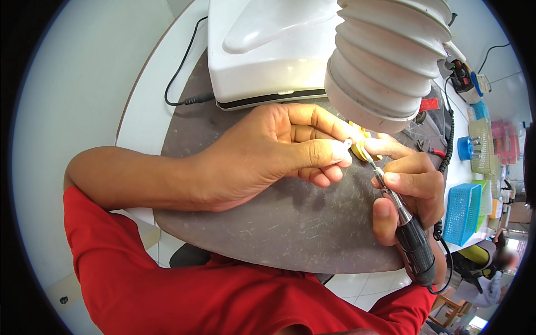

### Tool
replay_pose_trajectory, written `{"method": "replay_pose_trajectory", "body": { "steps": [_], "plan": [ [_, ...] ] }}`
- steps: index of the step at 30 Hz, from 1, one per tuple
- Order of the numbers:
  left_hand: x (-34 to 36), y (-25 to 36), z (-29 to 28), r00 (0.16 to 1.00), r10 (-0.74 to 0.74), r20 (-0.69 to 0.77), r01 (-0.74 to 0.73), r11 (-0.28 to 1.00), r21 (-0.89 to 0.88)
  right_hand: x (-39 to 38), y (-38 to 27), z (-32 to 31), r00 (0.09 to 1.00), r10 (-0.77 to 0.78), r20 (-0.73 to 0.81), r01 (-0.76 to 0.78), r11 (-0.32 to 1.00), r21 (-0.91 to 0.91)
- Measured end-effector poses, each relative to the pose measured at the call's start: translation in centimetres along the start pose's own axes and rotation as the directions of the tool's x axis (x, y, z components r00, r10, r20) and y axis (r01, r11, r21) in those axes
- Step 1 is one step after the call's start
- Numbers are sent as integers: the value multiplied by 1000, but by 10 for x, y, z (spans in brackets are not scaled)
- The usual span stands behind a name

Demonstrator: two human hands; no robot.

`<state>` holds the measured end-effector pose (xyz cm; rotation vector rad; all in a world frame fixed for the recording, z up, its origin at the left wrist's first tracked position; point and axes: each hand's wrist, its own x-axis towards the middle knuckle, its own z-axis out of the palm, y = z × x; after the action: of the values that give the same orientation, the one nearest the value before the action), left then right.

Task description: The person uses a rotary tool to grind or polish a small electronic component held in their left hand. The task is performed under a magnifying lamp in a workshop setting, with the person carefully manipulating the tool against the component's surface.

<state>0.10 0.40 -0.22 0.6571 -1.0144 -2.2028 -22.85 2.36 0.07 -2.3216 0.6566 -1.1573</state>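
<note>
My left hand (273, 145) is closed, with a small whitish piece (348, 143) pinched between thumb and forefinger. Its exact kind is too small to make out. My right hand (416, 181) grips a rotary handpiece (416, 245) like a pen, its black body slanting down to the right and its thin tip pointing at the whitish piece. Whether tip and piece touch, I cannot tell. Just behind the fingertips is a yellow object (364, 146), partly hidden by both hands; what holds it up does not show.
A ribbed white suction hose (385, 61) hangs close above my hands. Behind them stands a white machine (273, 72) on the grey worktop (268, 234). A coiled black cord (448, 139) runs along the right. Pliers (432, 149), a blue basket (463, 215) and a blue holder (465, 148) lie beyond.
</note>
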Motion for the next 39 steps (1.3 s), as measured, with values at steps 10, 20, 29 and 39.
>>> {"method": "replay_pose_trajectory", "body": {
  "steps": [10, 20, 29, 39],
  "plan": [
    [2, 2, 1, 998, -57, -18, 57, 998, -11, -1, 1, -2, 999, 21, 42, -21, 1000, 1],
    [2, 2, 3, 997, -69, -24, 70, 995, 68, 4, 2, 4, 997, -11, -82, 3, 995, -103],
    [0, 6, 6, 993, -92, -72, 102, 984, 148, 11, 15, 17, 975, -130, -178, 103, 983, -153],
    [-1, -4, 5, 994, 108, -6, -106, 985, 139, 13, 6, 26, 967, -80, -242, 52, 991, -121]
  ]
}}
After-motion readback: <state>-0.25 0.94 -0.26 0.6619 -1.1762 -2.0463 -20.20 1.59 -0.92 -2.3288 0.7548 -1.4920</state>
